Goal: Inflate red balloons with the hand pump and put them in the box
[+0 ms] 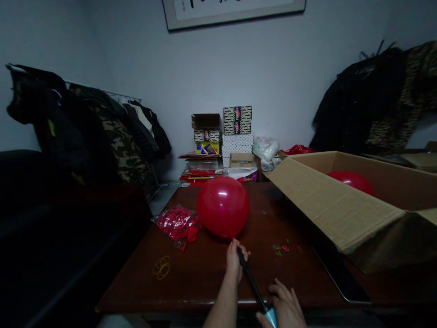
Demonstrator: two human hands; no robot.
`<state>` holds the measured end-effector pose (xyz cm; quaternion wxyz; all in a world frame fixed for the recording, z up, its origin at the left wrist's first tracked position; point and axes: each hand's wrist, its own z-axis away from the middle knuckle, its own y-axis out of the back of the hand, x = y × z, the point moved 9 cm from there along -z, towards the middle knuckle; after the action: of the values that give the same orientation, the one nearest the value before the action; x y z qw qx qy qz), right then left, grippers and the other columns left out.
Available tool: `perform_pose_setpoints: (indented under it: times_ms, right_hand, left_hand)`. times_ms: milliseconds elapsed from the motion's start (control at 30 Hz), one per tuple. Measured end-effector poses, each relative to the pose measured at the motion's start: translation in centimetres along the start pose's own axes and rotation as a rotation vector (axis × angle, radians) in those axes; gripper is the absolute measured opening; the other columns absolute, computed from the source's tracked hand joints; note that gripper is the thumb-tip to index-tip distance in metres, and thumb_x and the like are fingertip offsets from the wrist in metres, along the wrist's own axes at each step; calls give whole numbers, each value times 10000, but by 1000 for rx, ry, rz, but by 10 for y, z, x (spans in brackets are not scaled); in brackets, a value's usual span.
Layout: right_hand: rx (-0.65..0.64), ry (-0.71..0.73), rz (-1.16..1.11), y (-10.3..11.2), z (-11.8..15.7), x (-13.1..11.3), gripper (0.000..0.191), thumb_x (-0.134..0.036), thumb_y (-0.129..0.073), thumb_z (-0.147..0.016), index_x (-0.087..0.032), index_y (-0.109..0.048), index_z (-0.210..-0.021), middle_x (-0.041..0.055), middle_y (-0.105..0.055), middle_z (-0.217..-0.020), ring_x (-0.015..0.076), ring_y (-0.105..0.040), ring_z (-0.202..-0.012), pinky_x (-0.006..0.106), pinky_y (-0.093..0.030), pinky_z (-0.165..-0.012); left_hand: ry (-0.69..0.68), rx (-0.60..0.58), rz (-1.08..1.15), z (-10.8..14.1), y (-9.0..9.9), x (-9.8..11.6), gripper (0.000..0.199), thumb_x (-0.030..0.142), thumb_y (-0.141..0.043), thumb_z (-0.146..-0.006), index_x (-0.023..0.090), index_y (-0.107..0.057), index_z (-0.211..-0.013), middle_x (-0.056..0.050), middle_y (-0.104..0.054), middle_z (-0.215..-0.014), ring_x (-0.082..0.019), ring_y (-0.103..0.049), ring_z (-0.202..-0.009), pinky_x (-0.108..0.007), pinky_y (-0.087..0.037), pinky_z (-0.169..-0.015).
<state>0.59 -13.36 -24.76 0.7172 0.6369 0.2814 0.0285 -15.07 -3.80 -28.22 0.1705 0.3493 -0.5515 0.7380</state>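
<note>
A round, inflated red balloon (223, 207) stands over the table with its neck pointing down toward me. My left hand (234, 262) pinches that neck where it meets the black tube end of a hand balloon pump (251, 280). From there the pump slants down to a light blue part at the bottom edge of the view. My right hand (287, 304) is closed around this blue part, thumb on one side and fingers on the other; the lower end is cut off. Left of the balloon lies a clear plastic bag of uninflated red balloons (177, 224).
A large open cardboard box (341, 205) on the right holds another red balloon (353, 181). A dark tablet-like slab (339, 273) lies beside it. Yellow rubber bands (161, 267) and small coloured bands (282, 248) lie on the brown table (201, 287). Stacked boxes (238, 148) stand behind.
</note>
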Motion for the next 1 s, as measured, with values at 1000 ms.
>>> perform_pose_setpoints:
  times_ms: [1000]
  right_hand:
    - [66, 13, 21, -10, 3, 10, 443, -519, -545, -716, -166, -658, -959, 128, -591, -1167, 348, -388, -1230, 561, -191, -1041]
  left_hand:
    - [-44, 40, -51, 2, 2, 4, 434, 585, -599, -660, 213, -375, -665, 97, -447, -413, -60, -350, -300, -292, -434, -539]
